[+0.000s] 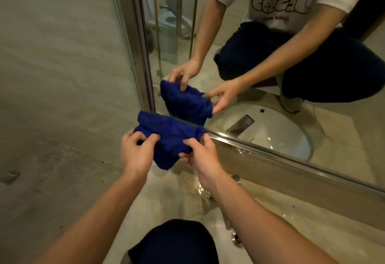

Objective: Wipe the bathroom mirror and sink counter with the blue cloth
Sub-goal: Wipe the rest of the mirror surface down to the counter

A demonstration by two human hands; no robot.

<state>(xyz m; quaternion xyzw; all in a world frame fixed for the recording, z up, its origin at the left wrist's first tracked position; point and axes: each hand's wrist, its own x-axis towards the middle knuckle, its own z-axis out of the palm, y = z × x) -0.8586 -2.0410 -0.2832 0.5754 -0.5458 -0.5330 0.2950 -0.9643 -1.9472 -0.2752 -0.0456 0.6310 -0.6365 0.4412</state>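
A bunched dark blue cloth (169, 134) hangs in the air just in front of the mirror's lower left corner. My left hand (136, 152) pinches its left edge and my right hand (201, 155) pinches its right edge. The mirror (291, 65) fills the upper right in a steel frame and reflects the cloth, both hands and a crouching person. Below my hands the beige stone sink counter (312, 222) shines with water. The white basin shows as a reflection in the mirror.
A pale stone wall (62, 76) covers the left side. A chrome tap (233, 182) stands on the counter under my right wrist, and a drain (236, 240) sits lower down. My dark-clad knee (175, 243) is at the bottom centre.
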